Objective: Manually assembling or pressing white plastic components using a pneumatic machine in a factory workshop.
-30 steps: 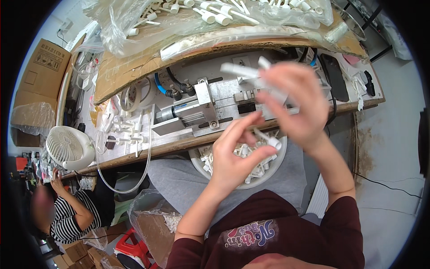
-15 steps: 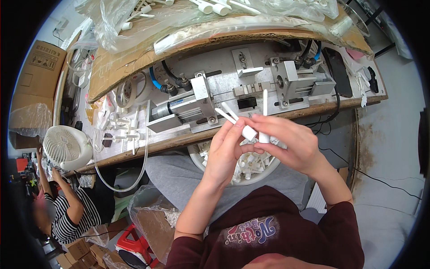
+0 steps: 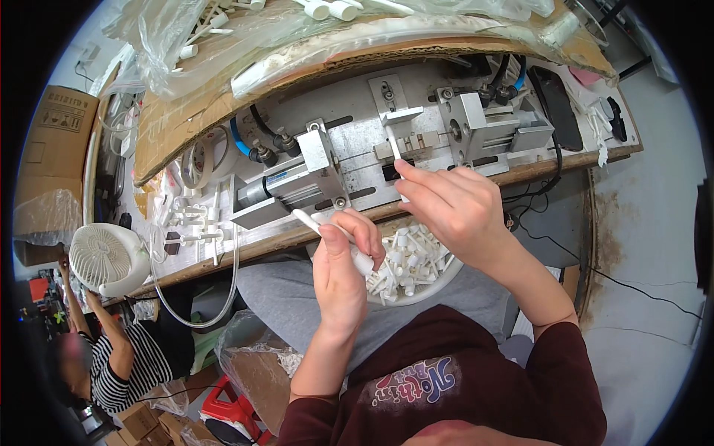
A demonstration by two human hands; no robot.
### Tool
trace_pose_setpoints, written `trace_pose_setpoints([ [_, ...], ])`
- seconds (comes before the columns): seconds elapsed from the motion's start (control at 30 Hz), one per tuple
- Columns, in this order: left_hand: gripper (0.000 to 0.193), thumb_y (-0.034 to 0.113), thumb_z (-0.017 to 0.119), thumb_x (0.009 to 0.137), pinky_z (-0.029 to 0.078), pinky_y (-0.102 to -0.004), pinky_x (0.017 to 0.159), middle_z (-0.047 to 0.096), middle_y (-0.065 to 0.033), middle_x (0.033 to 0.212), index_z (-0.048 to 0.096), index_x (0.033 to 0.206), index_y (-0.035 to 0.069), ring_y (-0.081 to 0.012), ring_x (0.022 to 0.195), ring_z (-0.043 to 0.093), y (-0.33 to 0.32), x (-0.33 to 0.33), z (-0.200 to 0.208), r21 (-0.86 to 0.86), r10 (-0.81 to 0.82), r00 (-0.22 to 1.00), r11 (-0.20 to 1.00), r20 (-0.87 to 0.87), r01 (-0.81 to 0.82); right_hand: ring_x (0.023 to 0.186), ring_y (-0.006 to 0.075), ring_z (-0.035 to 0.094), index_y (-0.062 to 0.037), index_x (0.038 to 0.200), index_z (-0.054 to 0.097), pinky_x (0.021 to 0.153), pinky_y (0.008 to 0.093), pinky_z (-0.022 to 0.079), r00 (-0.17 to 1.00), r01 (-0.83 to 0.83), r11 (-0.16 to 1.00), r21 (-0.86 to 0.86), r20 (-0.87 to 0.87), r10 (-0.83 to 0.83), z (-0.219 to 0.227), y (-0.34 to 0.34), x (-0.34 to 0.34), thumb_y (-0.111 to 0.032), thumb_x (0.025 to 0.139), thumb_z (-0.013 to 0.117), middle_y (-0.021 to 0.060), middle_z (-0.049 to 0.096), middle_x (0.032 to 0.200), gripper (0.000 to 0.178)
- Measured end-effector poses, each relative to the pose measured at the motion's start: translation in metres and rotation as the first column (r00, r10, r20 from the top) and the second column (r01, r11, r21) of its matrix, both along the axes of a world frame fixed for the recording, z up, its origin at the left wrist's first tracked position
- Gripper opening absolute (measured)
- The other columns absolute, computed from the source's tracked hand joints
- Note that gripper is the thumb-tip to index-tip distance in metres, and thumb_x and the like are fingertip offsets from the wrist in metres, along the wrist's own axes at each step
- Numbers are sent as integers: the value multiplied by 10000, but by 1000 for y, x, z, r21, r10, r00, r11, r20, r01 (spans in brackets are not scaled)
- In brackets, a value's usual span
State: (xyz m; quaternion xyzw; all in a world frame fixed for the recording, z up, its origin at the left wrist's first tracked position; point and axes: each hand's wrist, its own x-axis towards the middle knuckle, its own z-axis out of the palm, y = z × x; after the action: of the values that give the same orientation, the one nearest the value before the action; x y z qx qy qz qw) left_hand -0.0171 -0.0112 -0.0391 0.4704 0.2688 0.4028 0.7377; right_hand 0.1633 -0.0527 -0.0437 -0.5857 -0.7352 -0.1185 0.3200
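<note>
My left hand is closed round a white plastic scoop, its long handle pointing up and left and its cup end by my fingers. Whether a second piece is in that hand I cannot tell. Between the fingers of my right hand is another white long-handled piece, tilted, its tip reaching over the small metal block of the bench fixture. My fingers hide its lower part. Under both hands sits a white tub heaped with small white plastic parts.
Metal cylinders with hoses flank the block left and right. Cardboard with bagged scoops overhangs the bench's back. A phone lies at right. At left are a white fan, tape rolls and a person in stripes.
My hands have drawn apart. The right one moved left and up with its piece, toward the metal block. The left one moved down and left with its scoop. The view has shifted slightly.
</note>
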Motion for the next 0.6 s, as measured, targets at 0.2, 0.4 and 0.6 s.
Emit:
trace_pose_setpoints([
  [0.2, 288, 285, 366, 1112, 487, -342, 824, 615, -168, 1061, 497, 1104, 28, -223, 934, 594, -1, -2, 0, 57, 53, 999, 997, -7, -53, 659, 128, 668, -34, 844, 655, 579, 269, 464, 999, 7, 1000, -15, 49, -6, 7, 6, -2, -99, 718, 656, 114, 739, 1039, 141],
  [0.4, 354, 236, 394, 1091, 402, -426, 1121, 521, -308, 1423, 466, 1331, -13, -324, 1327, 535, 4, -3, 5, 61, 87, 996, 994, 25, -89, 754, 168, 696, -47, 925, 679, 620, 296, 509, 999, -36, 999, -8, -21, 36, 10, 5, 1, -109, 752, 665, 79, 719, 1025, 184],
  [0.6, 433, 222, 373, 1082, 344, -411, 1163, 502, -305, 1450, 408, 1402, -67, -324, 1362, 500, -3, 5, 8, -37, -111, 993, 993, -32, 110, 825, 216, 687, -52, 1059, 687, 679, 327, 560, 912, -336, 941, -35, -261, 316, 26, -19, -17, -104, 799, 695, 66, 664, 1020, 265],
])
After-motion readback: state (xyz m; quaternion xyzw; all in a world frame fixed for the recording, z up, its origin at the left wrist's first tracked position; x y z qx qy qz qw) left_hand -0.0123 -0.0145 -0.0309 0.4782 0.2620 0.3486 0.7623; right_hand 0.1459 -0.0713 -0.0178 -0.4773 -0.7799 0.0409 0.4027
